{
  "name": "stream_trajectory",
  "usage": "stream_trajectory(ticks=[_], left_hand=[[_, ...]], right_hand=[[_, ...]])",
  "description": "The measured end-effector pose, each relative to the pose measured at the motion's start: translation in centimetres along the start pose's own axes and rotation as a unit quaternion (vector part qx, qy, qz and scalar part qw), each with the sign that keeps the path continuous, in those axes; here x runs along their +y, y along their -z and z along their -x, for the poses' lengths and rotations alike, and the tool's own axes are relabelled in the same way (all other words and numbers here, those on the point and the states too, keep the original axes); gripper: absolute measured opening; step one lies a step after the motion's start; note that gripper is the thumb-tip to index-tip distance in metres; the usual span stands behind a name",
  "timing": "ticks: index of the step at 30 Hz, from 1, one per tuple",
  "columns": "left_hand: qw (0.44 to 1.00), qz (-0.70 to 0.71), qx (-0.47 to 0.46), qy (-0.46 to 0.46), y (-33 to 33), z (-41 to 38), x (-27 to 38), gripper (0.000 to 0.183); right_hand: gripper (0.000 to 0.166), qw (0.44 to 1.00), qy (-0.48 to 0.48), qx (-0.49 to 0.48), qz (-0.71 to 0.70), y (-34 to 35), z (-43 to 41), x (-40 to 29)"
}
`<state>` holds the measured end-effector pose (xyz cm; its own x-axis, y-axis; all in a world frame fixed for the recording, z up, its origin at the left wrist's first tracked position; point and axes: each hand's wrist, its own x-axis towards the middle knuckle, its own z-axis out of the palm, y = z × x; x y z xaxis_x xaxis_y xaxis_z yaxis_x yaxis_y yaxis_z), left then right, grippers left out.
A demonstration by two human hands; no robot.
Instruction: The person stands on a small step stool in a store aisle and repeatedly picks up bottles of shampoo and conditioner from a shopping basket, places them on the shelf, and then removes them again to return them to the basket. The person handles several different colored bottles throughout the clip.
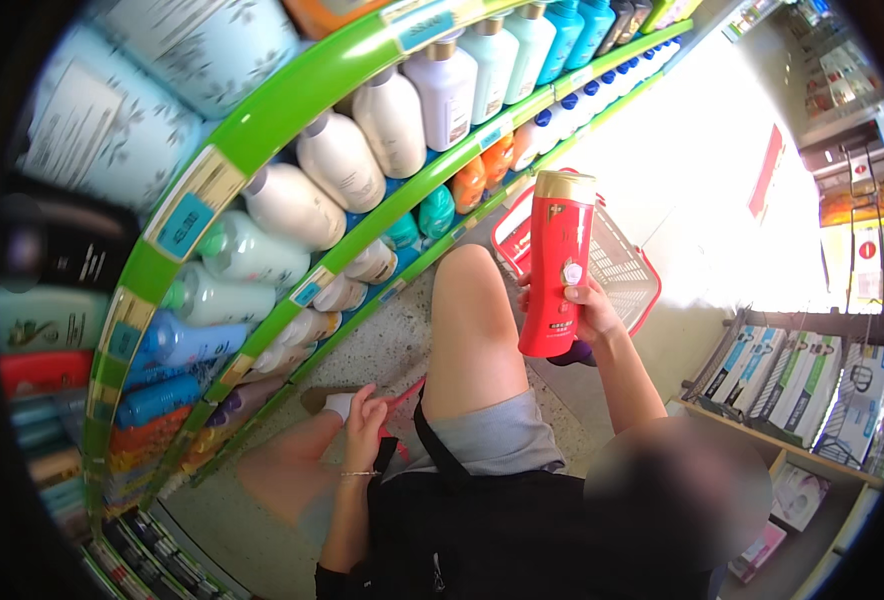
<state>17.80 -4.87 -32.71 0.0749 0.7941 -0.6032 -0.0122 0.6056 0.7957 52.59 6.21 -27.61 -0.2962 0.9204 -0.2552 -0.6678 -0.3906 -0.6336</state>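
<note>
My right hand (595,307) grips a red shampoo-type bottle (556,270) with a gold cap, held upright over my raised knee's right side, its printed label facing me. Behind the bottle on the floor stands a white plastic shopping basket (625,262) with a red rim. Low at the left, beside my bent leg, my left hand (367,420) has loosely curled fingers, with a red strap passing close to it; whether it touches the strap I cannot tell. A bracelet circles that wrist.
Green-edged shelves (412,199) curve along the left, filled with pump bottles (340,161) and coloured bottles. A rack of boxed goods (794,382) stands at the right, above a compartment with small boxes (798,495). Bright light washes out the upper right floor.
</note>
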Motion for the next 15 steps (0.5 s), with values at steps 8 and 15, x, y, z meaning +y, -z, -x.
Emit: stream_trajectory(ticks=[8,15], left_hand=[[0.962,0.182,0.033,-0.201,2.5,4.6,7.5,0.041],[0.925,0.264,0.136,-0.239,7.3,8.5,7.8,0.043]], right_hand=[[0.066,0.948,-0.227,-0.206,-0.084,-16.3,-4.9,13.3],[0.051,0.936,-0.332,-0.115,0.027,-24.4,-3.9,19.7]])
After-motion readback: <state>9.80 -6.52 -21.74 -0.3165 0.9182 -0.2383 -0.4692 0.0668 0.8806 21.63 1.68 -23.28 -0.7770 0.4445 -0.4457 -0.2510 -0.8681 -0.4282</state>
